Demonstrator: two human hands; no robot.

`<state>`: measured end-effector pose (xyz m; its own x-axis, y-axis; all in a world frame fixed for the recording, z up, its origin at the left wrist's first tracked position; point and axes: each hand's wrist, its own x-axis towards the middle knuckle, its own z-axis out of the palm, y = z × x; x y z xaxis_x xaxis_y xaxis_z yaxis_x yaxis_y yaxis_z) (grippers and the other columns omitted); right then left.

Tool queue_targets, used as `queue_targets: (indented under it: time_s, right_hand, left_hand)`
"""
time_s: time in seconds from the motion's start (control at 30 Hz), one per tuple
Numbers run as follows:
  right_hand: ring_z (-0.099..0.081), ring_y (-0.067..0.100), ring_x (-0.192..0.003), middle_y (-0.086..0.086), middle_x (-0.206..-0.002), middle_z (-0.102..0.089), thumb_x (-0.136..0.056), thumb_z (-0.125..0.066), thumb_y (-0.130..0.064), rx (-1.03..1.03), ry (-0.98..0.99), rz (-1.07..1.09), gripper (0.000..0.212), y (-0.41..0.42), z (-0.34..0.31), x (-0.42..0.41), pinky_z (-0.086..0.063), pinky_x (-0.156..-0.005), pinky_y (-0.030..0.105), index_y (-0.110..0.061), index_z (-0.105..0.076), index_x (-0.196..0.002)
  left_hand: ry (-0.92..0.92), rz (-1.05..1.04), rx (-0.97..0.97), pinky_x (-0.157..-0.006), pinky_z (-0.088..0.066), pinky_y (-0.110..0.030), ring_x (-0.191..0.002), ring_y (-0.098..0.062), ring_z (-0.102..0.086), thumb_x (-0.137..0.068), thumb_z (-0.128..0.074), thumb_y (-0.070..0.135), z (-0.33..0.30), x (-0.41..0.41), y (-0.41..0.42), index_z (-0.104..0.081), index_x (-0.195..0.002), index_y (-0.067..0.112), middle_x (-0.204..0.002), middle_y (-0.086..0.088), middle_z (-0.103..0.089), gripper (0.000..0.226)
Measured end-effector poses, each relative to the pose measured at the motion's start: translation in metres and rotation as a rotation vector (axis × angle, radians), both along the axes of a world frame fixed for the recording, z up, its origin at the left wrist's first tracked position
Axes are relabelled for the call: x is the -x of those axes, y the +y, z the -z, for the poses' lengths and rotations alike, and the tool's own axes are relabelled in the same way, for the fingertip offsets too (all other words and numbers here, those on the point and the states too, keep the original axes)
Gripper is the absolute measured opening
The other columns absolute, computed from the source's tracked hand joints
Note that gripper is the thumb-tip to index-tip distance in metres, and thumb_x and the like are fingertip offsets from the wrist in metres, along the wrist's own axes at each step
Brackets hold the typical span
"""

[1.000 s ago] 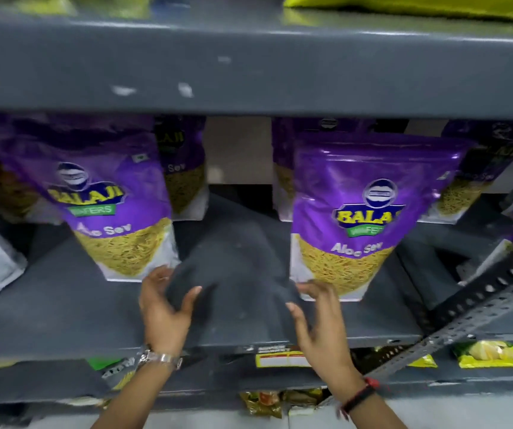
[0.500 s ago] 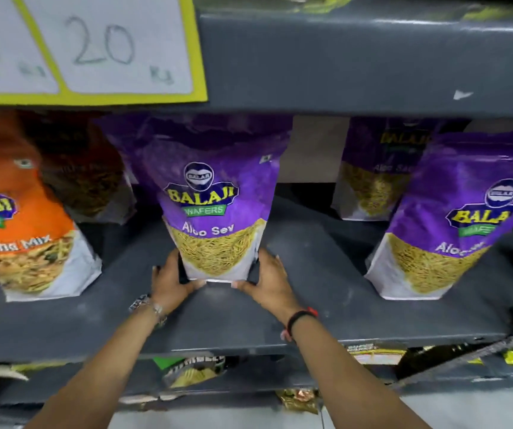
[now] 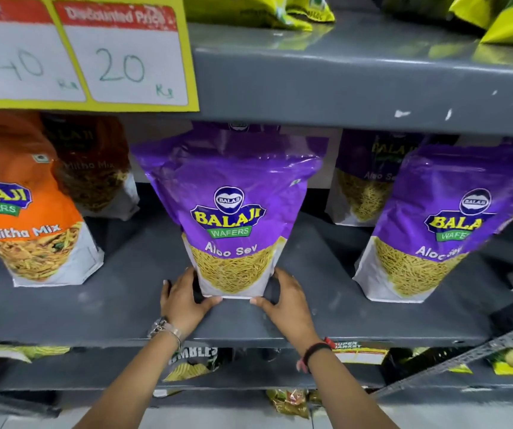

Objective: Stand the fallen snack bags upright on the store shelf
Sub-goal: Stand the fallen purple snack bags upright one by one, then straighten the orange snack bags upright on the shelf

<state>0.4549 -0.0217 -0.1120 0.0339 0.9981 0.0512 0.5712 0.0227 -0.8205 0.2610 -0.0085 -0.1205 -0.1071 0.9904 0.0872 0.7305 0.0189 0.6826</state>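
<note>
A purple Aloo Sev bag stands upright in the middle of the grey shelf. My left hand presses against its lower left corner and my right hand against its lower right corner, thumbs along the bag's bottom edge. A second purple Aloo Sev bag stands upright to the right, leaning slightly. An orange Mitha Mix bag stands at the left. Behind them stand another Aloo Sev bag and a darker Mitha Mix bag.
The shelf above hangs low over the bag tops and carries a yellow price sign and yellow-green bags. Below, a lower shelf holds dark and yellow packets. A perforated metal strut slants at the lower right.
The view shifted left from two purple bags to this one. Both hands moved from the bare shelf to the bag's bottom corners and stay there; the bag sits a little more upright.
</note>
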Motion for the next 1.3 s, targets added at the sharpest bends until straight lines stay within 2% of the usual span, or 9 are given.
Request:
queue_targets:
  time_s: [0.23, 0.37, 0.47, 0.53, 0.63, 0.8, 0.93, 1.07, 1.3]
  right_hand:
    - [-0.049, 0.026, -0.118, 0.009, -0.126, -0.057, -0.067, -0.077, -0.023, -0.015, -0.022, -0.029, 0.065, -0.002, -0.004, -0.002, -0.042, -0.099, 0.037, -0.016, -0.047, -0.124]
    - [-0.035, 0.022, -0.131, 0.008, -0.139, -0.043, -0.079, -0.065, -0.033, -0.169, 0.049, 0.127, 0.068, -0.022, -0.011, -0.005, -0.029, -0.111, 0.031, -0.011, -0.033, -0.135]
    - [-0.033, 0.009, -0.125, -0.001, -0.128, -0.042, -0.088, -0.041, -0.044, -0.489, 0.100, 0.258, 0.050, -0.047, -0.019, 0.016, -0.017, -0.105, 0.006, -0.012, -0.038, -0.128]
    - [-0.031, 0.002, -0.118, -0.002, -0.121, -0.043, -0.091, -0.033, -0.045, -0.585, 0.093, 0.173, 0.045, -0.052, -0.024, 0.043, -0.017, -0.103, 0.003, -0.013, -0.040, -0.123]
    - [-0.035, 0.007, -0.114, -0.003, -0.116, -0.047, -0.093, -0.030, -0.039, -0.641, 0.033, -0.001, 0.037, -0.045, -0.031, 0.102, -0.018, -0.105, 0.006, -0.014, -0.041, -0.119]
    - [-0.034, 0.017, -0.124, 0.014, -0.131, -0.048, -0.092, -0.044, -0.024, -0.379, -0.016, -0.195, 0.041, -0.009, -0.025, 0.207, -0.011, -0.103, 0.005, -0.014, -0.037, -0.131]
    - [-0.023, 0.026, -0.138, 0.011, -0.150, -0.027, -0.078, -0.068, -0.028, -0.043, 0.020, -0.286, 0.080, 0.031, -0.019, 0.278, -0.019, -0.116, 0.035, -0.009, -0.020, -0.140]
    - [-0.045, 0.031, -0.124, 0.014, -0.131, -0.049, -0.063, -0.082, -0.023, 0.036, 0.114, -0.229, 0.079, 0.047, -0.015, 0.308, -0.040, -0.101, 0.050, -0.009, -0.038, -0.127]
    - [-0.051, 0.027, -0.115, 0.008, -0.124, -0.058, -0.063, -0.081, -0.026, 0.035, 0.052, -0.102, 0.064, 0.034, -0.008, 0.306, -0.046, -0.093, 0.043, -0.013, -0.047, -0.115]
  left_hand:
    - [0.015, 0.029, 0.032, -0.114, -0.007, -0.046, -0.126, -0.026, -0.042, -0.072, -0.068, 0.032, -0.001, -0.001, -0.001, -0.034, -0.128, 0.019, -0.132, -0.006, -0.054, 0.067]
    - [-0.291, 0.061, -0.022, -0.110, -0.028, -0.047, -0.127, -0.026, -0.041, -0.070, -0.072, 0.013, -0.009, 0.007, -0.019, -0.032, -0.132, 0.011, -0.135, -0.009, -0.048, 0.074]
    - [-0.281, -0.077, -0.192, -0.102, -0.034, -0.038, -0.121, -0.019, -0.044, -0.070, -0.071, 0.011, -0.013, 0.042, -0.035, -0.038, -0.128, 0.008, -0.133, -0.009, -0.049, 0.067]
    - [-0.248, -0.203, -0.292, -0.097, -0.035, -0.035, -0.118, -0.023, -0.047, -0.071, -0.071, 0.012, -0.016, 0.077, -0.042, -0.044, -0.123, 0.007, -0.129, -0.013, -0.053, 0.058]
    - [-0.222, -0.371, -0.363, -0.100, -0.036, -0.048, -0.117, -0.038, -0.046, -0.070, -0.070, 0.023, -0.021, 0.138, -0.046, -0.045, -0.119, 0.003, -0.123, -0.023, -0.052, 0.059]
    - [-0.102, -0.384, -0.403, -0.099, -0.032, -0.053, -0.120, -0.043, -0.042, -0.065, -0.059, 0.049, -0.034, 0.238, -0.034, -0.038, -0.125, 0.000, -0.131, -0.028, -0.045, 0.080]
    - [-0.083, -0.124, -0.134, -0.108, -0.024, -0.047, -0.134, -0.031, -0.026, -0.045, -0.051, 0.079, -0.039, 0.300, -0.005, -0.019, -0.136, 0.002, -0.147, -0.018, -0.025, 0.124]
    - [-0.116, 0.106, 0.124, -0.111, -0.020, -0.053, -0.132, -0.032, -0.032, -0.045, -0.065, 0.054, -0.027, 0.311, 0.022, -0.025, -0.133, 0.005, -0.143, -0.015, -0.036, 0.108]
    - [-0.061, 0.063, 0.116, -0.111, -0.012, -0.051, -0.123, -0.032, -0.039, -0.055, -0.061, 0.044, -0.014, 0.308, 0.027, -0.037, -0.122, 0.007, -0.131, -0.013, -0.049, 0.080]
